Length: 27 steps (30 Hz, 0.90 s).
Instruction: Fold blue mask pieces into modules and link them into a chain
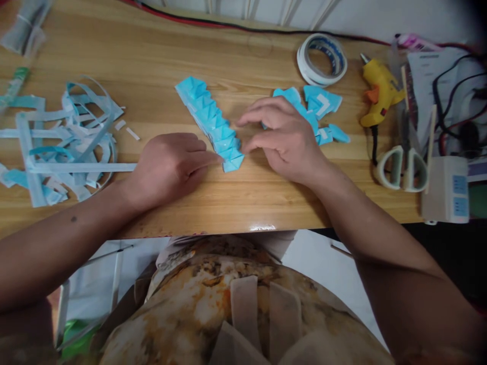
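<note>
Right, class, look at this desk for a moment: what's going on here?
A person sits at a wooden table with a row of folded blue paper pieces. The left hand touches a fingertip to the row's near end, and the right hand rests its fingertips on the other side; neither closes around it. Loose folded pieces lie behind the right hand. Cut paper strips are heaped at the left; a tape roll, glue gun and scissors lie at the right.

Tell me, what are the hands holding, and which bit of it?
Nothing is lifted. The folded blue paper chain lies on the table; the left hand and right hand press its near end from either side with their fingertips.
</note>
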### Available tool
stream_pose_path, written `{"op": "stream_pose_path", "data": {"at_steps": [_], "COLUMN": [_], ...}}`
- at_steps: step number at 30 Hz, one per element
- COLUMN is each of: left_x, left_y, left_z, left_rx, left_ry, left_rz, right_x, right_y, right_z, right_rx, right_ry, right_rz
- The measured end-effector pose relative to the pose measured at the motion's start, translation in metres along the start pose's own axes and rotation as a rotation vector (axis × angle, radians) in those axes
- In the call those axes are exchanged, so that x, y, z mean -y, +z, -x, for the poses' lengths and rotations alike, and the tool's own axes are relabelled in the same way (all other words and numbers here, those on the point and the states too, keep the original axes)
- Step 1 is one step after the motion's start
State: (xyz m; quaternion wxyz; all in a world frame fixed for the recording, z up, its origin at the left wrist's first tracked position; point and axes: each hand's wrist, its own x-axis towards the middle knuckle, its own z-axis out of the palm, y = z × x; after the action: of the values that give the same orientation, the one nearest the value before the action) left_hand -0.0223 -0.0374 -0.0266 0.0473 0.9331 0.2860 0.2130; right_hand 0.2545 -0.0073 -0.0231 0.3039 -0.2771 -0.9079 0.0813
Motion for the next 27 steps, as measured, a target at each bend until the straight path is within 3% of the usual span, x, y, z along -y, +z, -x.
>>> {"op": "stream_pose_path", "data": {"at_steps": [4,10,15,22,27], "left_x": [0.0,-0.001,-0.002,-0.003,-0.002], "left_y": [-0.002,-0.001,-0.007,-0.003,0.0], "left_z": [-0.002,-0.002,-0.001,0.0,0.0], "left_rx": [-0.002,-0.024,-0.005,-0.017,0.091], "left_ry": [0.026,0.026,-0.054,-0.015,-0.053], "left_rz": [-0.001,-0.008,0.035,0.115,0.063], "right_x": [0.001,-0.006,-0.006,-0.007,-0.008], "right_y": [-0.006,0.003,0.005,0.006,0.007], "right_z": [-0.001,0.002,0.003,0.004,0.004], "right_rx": [-0.073,0.131,0.095,0.05,0.069], "right_ry": [0.068,0.08,0.034,-0.043,-0.022], "right_rz": [0.036,-0.071,-0.042,-0.003,0.001]}}
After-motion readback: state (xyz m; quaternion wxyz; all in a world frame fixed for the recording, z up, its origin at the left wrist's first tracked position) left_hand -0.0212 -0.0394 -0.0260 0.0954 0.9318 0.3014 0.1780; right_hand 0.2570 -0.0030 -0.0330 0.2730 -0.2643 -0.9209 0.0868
